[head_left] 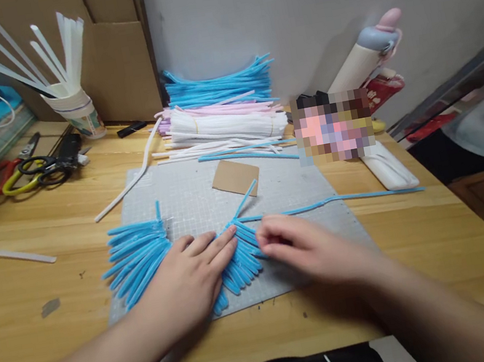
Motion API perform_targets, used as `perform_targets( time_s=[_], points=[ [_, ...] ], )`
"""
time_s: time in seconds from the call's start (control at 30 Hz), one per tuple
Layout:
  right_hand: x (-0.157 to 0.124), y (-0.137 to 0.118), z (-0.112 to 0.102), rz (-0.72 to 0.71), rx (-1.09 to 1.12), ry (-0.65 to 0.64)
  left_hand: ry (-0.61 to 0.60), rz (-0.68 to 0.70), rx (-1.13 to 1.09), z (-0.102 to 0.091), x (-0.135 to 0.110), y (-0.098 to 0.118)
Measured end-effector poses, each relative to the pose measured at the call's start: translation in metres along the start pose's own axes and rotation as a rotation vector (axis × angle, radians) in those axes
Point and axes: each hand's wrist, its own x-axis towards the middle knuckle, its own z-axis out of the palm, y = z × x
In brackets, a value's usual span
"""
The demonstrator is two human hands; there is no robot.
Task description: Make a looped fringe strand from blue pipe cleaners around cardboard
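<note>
Two fan-shaped pieces made of looped blue pipe cleaners lie on a grey cutting mat [308, 182]. The left fan [136, 256] has a short stem sticking up at its top. My left hand [196, 270] is laid flat with its fingers stretched, pressing on the right fan [242, 262] and partly hiding it. At that fan's right edge my right hand [295, 246] is closed, thumb and forefinger pinching a blue loop end. A long blue pipe cleaner [366, 194] runs from the right fan's top to the right, behind my right hand. A cardboard piece [236, 177] rests above.
Bundles of blue [218, 85] and white pipe cleaners [227, 124] lie against the wall. A paper cup [82, 112] holds glue sticks. Scissors [41, 169] lie at left. A bottle [354, 61] and a white case [389, 166] are at right.
</note>
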Motion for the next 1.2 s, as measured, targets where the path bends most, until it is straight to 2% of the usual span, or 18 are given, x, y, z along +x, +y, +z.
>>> perform_targets(
  time_s=[0.03, 0.1, 0.13, 0.2, 0.4, 0.57, 0.73, 0.87, 0.97, 1.07, 1.2],
  points=[
    [-0.008, 0.002, -0.011, -0.034, 0.070, 0.020, 0.000, 0.001, 0.000, 0.000, 0.000, 0.000],
    [-0.023, 0.008, -0.027, -0.025, 0.023, 0.217, -0.008, 0.005, 0.005, 0.001, -0.001, 0.000],
    [-0.028, 0.010, -0.030, 0.002, -0.017, 0.289, -0.015, 0.005, 0.011, 0.001, -0.001, 0.000],
    [-0.032, 0.012, -0.028, 0.038, -0.079, 0.352, -0.031, 0.004, 0.025, 0.000, -0.001, 0.000],
    [-0.017, 0.009, 0.000, 0.028, -0.110, 0.247, -0.090, -0.007, 0.077, -0.010, 0.005, 0.005],
    [-0.012, 0.015, 0.015, 0.097, -0.180, 0.121, -0.076, -0.038, -0.025, -0.014, 0.011, 0.011],
    [-0.009, 0.019, 0.030, 0.074, -0.190, 0.187, -0.075, -0.065, -0.086, -0.004, 0.008, 0.012],
    [-0.006, 0.016, 0.038, 0.077, -0.030, 0.302, -0.072, -0.069, -0.086, -0.001, 0.009, 0.012],
    [-0.006, 0.014, 0.041, 0.115, 0.028, 0.320, -0.064, -0.073, -0.084, 0.001, 0.011, 0.011],
    [-0.008, 0.013, 0.042, 0.095, -0.073, 0.316, -0.047, -0.072, -0.081, 0.003, 0.011, 0.010],
    [-0.011, 0.011, 0.041, -0.010, -0.307, 0.357, -0.032, -0.069, -0.072, 0.004, 0.011, 0.011]
  ],
)
